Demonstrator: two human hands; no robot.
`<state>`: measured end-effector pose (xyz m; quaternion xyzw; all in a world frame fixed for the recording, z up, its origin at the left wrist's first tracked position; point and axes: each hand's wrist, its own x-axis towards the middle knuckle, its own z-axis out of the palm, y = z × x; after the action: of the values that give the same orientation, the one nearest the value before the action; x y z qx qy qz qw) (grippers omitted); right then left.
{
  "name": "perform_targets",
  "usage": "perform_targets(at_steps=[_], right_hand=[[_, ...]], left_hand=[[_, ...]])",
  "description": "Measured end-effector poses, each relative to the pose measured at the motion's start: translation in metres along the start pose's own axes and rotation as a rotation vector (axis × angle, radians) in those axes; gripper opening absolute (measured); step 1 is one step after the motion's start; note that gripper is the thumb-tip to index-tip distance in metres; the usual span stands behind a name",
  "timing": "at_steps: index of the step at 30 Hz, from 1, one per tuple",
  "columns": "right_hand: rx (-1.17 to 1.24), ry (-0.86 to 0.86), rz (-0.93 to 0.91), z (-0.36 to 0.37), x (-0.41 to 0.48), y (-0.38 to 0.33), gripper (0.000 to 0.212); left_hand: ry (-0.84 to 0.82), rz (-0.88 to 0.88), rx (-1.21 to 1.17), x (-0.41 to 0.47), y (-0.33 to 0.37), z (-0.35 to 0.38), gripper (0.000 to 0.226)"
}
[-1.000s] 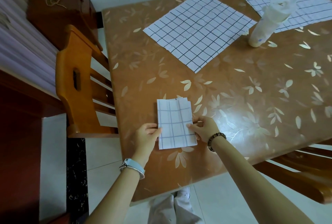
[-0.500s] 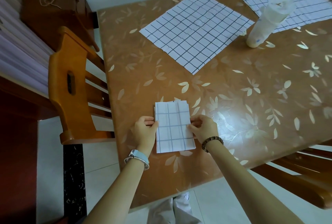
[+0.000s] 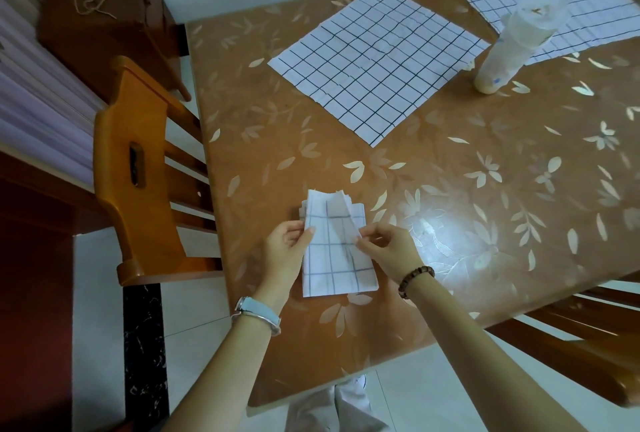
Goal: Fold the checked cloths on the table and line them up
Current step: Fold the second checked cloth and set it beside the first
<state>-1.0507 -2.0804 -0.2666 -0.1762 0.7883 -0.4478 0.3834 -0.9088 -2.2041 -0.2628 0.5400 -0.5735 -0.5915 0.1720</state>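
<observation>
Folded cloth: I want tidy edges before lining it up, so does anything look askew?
Yes. The folded cloth is uneven at its far end: layers sit stepped, with corners poking past the top and left edges. The left hand and right hand pinch its sides.

wooden chairs (image 3: 138,168), white tiled floor (image 3: 426,393)
</observation>
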Motion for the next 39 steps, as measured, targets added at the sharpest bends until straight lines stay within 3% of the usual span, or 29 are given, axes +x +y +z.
perform_targets(at_steps=[4,7,10,13,15,17,19,21,25,28,31,34,39], right_hand=[[0.152,-0.091,-0.063,-0.006,-0.013,-0.015,0.026],[0.248,0.022,0.062,-0.01,-0.008,-0.017,0.044],[0.065,0.118,0.254,-0.022,0.005,-0.008,0.054],[0.029,-0.099,0.572,-0.031,-0.005,-0.018,0.08],[0.121,-0.311,0.708,-0.032,-0.014,-0.024,0.08],[0.18,-0.419,0.737,-0.034,-0.019,-0.021,0.078],[0.252,-0.463,0.687,-0.033,-0.016,-0.017,0.055],[0.376,-0.399,0.611,-0.031,-0.007,-0.012,0.031],[0.144,-0.187,0.316,-0.032,0.038,0.051,0.046],[0.198,-0.068,0.12,-0.037,0.028,0.027,0.028],[0.27,0.064,0.079,-0.037,0.01,-0.005,0.039],[0.198,0.129,0.073,-0.039,0.004,-0.001,0.055],[0.108,0.195,0.115,-0.034,0.008,0.005,0.05]], left_hand=[[-0.195,-0.042,-0.166,-0.009,0.014,-0.005,0.015],[-0.269,-0.03,-0.189,-0.013,0.027,-0.009,0.018],[-0.31,0.029,-0.21,-0.018,0.046,-0.009,0.02],[-0.325,0.069,-0.247,-0.022,0.063,-0.007,0.018],[-0.337,0.081,-0.276,-0.024,0.071,-0.005,0.014],[-0.365,0.096,-0.286,-0.026,0.076,-0.001,0.013],[-0.404,0.116,-0.294,-0.028,0.08,0.001,0.014],[-0.442,0.139,-0.299,-0.03,0.083,0.002,0.019],[-0.493,0.19,-0.272,-0.032,0.087,-0.003,0.022],[-0.511,0.24,-0.207,-0.029,0.084,-0.014,0.024],[-0.537,0.241,-0.027,-0.024,0.071,-0.032,0.032],[-0.627,0.288,0.136,-0.012,0.046,-0.055,0.013],[-0.616,0.26,0.391,0.001,0.002,-0.075,0.028]])
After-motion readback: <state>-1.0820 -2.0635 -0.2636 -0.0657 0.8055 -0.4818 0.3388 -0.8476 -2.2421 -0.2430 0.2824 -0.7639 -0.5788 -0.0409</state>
